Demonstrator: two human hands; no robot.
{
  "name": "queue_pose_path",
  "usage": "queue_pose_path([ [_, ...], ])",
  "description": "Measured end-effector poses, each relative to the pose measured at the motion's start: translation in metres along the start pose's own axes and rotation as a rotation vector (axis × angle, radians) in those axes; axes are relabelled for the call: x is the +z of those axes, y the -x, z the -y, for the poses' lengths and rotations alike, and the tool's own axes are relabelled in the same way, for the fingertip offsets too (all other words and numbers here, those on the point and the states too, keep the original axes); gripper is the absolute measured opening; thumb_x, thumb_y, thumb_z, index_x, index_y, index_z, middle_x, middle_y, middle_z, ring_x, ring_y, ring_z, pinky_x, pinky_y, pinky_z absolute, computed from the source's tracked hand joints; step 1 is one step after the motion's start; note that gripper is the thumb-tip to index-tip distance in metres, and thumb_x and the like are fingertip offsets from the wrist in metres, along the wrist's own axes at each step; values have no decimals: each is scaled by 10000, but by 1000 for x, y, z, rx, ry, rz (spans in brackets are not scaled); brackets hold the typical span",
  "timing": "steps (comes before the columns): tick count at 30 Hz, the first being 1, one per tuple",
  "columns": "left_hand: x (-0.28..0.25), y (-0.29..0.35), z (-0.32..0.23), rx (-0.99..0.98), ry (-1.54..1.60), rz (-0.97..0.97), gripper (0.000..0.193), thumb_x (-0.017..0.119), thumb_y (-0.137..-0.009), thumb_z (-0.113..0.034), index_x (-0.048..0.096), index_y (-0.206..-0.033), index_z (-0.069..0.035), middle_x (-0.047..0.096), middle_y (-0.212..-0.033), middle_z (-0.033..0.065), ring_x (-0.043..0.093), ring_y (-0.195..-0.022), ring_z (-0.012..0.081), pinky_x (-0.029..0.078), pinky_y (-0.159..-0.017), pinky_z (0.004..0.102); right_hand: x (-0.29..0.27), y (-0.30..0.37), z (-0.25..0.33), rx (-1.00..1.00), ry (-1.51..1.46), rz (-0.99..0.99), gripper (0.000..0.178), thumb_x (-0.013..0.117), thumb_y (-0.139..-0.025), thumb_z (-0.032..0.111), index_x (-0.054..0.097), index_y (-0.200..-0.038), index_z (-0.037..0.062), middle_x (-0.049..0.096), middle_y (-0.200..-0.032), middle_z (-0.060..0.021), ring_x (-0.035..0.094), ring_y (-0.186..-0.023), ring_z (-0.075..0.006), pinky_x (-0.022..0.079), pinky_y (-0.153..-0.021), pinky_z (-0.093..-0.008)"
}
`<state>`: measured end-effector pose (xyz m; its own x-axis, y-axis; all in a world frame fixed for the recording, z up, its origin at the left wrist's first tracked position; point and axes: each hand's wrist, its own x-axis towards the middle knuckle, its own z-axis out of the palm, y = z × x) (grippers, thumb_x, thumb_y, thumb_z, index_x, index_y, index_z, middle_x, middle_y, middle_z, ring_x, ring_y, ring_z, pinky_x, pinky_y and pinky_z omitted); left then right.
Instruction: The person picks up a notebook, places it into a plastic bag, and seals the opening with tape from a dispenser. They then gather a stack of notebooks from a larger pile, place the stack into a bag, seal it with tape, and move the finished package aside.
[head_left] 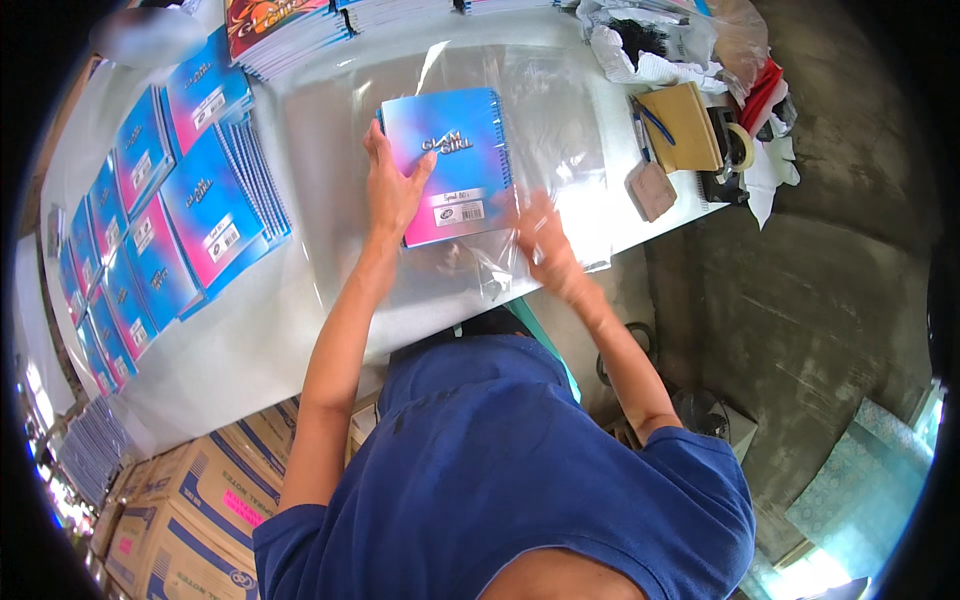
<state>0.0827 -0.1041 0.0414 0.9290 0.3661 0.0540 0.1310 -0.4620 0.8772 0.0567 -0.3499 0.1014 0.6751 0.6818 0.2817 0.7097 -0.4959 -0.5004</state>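
White counter (250, 330) runs across the head view, draped with clear plastic film (560, 130); a blue-and-pink spiral notebook (450, 165) lies on the film at the middle. Left hand (392, 185) presses flat on the notebook's left edge, fingers spread, its grip wide and clasping nothing; right hand (545, 245) is blurred at the notebook's lower right corner, seemingly pinching the film, though that grip cannot be told for sure; matching notebooks (160, 220) overlap in rows to the left; cardboard boxes (190, 510) stand below.

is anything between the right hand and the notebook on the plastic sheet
Yes. The right hand is blurred at the clear plastic sheet by the spiral notebook; the film appears to lie between them. The left hand rests directly on the cover.
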Motion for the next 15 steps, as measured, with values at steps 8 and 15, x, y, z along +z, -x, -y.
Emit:
queue_pose_path([
  [8,-2,9,-17,-101,-3,36,863,651,-858,-330,130,-1422,64,279,-1433,192,500,-1192,350,445,-963,395,-20,16,21,135,-520,294,368,574,-719,-127,667,-1023,60,666,-985,-99,633,-933,-290,527,-774,-383],
  [15,16,9,-10,-84,-59,16,817,588,-898,-338,110,-1439,45,156,-1507,237,309,-1346,381,338,-1061,396,-1,-47,-17,-104,-33,82,360,584,-757,-48,631,-1092,73,606,-1194,-75,536,-1144,-278,418,-963,-425],
])
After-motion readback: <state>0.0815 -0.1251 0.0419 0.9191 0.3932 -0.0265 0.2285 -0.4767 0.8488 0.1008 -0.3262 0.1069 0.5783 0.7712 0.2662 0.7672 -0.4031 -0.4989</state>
